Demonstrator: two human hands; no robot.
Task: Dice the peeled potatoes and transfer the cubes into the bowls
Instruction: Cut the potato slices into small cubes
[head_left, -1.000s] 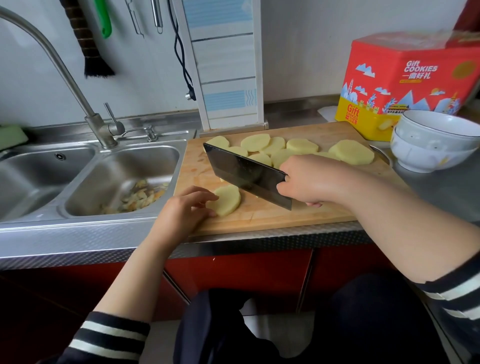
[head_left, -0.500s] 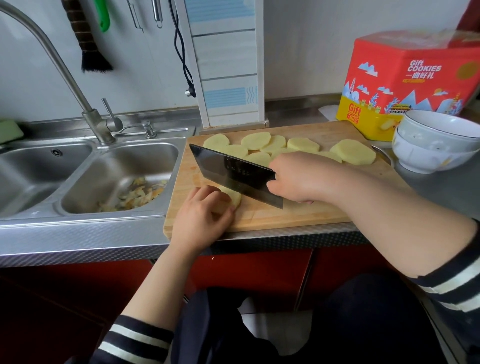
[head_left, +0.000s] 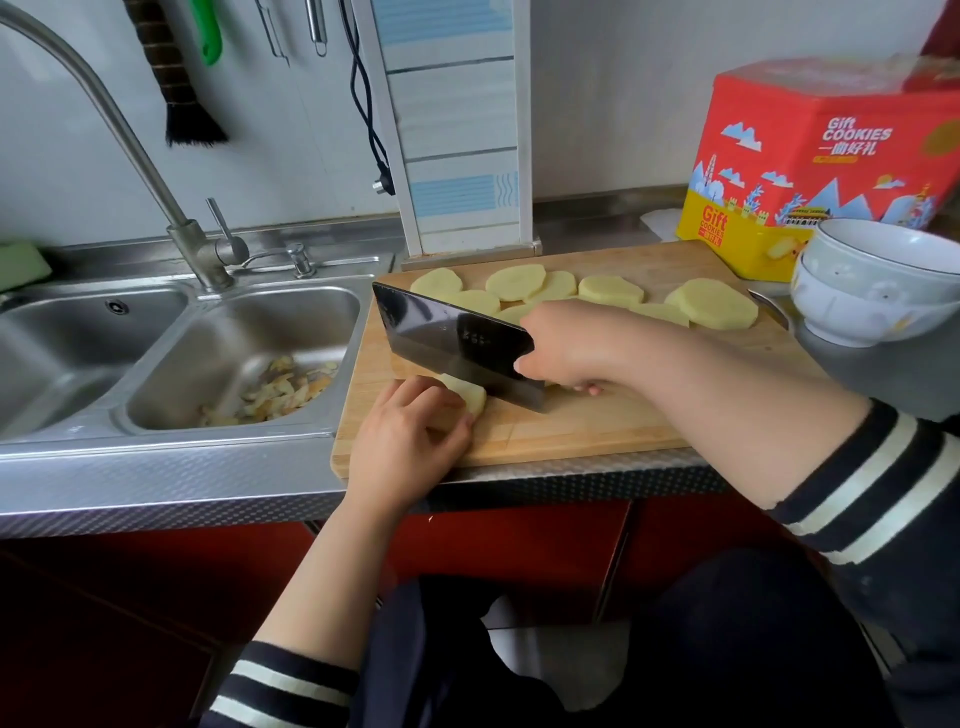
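Left hand (head_left: 405, 447) curled over slice (head_left: 470, 397) at near left of board (head_left: 597, 431), fingertips pinning it. Right hand (head_left: 566, 345) grips cleaver (head_left: 457, 345), blade just right of left fingers, edge down at slice; blade runs from near right to far left across board. Left hand nearer slice (knuckles close to blade: risk). More slices (head_left: 711, 309) lie along far edge. Bowls (head_left: 878, 291) stacked right, off board. Tin (head_left: 831, 161) reads "Gift COOKIES".

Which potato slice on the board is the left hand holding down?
The slice at the board's near edge, alone under the left hand beside the cleaver; the other slices lie untouched along the far side.
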